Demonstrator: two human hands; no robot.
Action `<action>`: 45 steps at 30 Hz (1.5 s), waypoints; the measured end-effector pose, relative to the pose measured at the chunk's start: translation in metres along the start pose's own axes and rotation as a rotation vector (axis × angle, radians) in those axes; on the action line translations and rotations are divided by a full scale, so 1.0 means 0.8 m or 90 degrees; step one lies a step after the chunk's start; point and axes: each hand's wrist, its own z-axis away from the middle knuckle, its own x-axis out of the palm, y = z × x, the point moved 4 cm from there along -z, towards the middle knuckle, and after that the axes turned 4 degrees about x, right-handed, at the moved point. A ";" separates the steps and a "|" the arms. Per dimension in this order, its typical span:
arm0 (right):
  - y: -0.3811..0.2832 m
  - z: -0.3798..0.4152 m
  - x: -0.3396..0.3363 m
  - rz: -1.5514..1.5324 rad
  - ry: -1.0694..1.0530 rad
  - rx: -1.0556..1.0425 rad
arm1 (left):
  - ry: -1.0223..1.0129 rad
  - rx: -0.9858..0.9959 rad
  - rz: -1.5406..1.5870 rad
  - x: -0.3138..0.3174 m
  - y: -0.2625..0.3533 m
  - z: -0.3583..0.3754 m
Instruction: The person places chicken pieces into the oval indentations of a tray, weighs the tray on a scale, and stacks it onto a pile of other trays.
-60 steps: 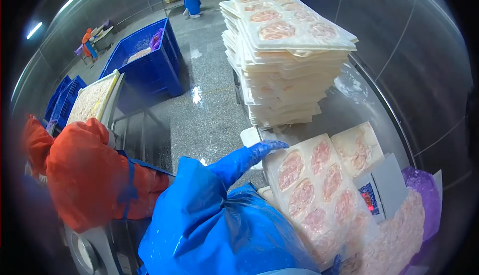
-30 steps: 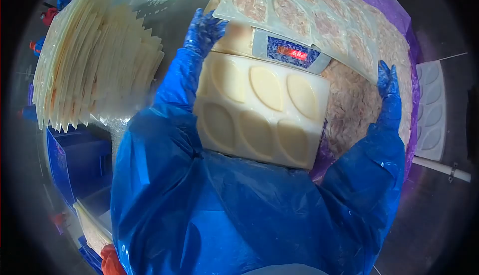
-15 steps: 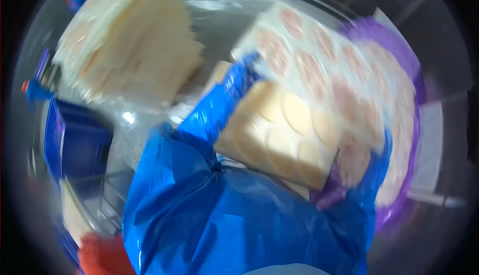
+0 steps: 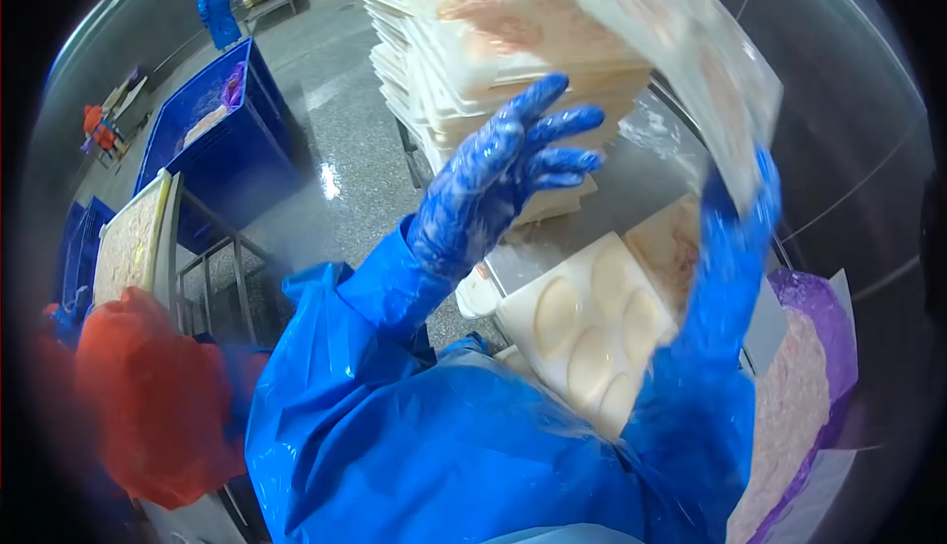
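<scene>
My right hand [image 4: 735, 223], in a blue glove, grips the lower end of a thin white sheet [image 4: 691, 41] with pinkish smears, raised at the upper right and blurred. My left hand [image 4: 493, 164], gloved in blue and smeared with pale paste, is held up with its fingers spread and nothing in it. Beneath my hands lies a white mould board [image 4: 533, 322] with several oval hollows, partly covered by my right sleeve. Another board [image 4: 671, 238] with pink residue lies beside it. Behind my left hand rises a tall stack of white boards [image 4: 414, 80], its top smeared with meat.
Pale minced meat [image 4: 789, 386] lies on purple plastic [image 4: 838, 322] at the right. A blue tub [image 4: 247, 140] stands on the floor to the left. Close by at the left is a person in an orange head cover [image 4: 148, 386]; others [image 4: 219, 16] work farther back.
The white sheet has gone from low over the mould board to high at the upper right, in my right hand. My left hand has come off the board and spread. The view has shifted.
</scene>
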 end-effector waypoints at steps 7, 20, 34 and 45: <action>0.148 -0.103 0.150 0.210 -0.168 0.163 | 0.196 -0.073 -0.022 -0.069 -0.020 0.089; -0.054 0.247 -0.187 0.414 0.068 0.118 | -0.080 -0.482 0.007 0.118 -0.270 0.133; -0.260 0.509 -0.471 1.461 0.702 -0.029 | -1.027 -0.038 -0.663 0.479 -0.651 0.276; -0.316 0.402 -0.348 0.399 0.328 -0.244 | -0.549 -0.428 0.105 0.445 -0.586 0.134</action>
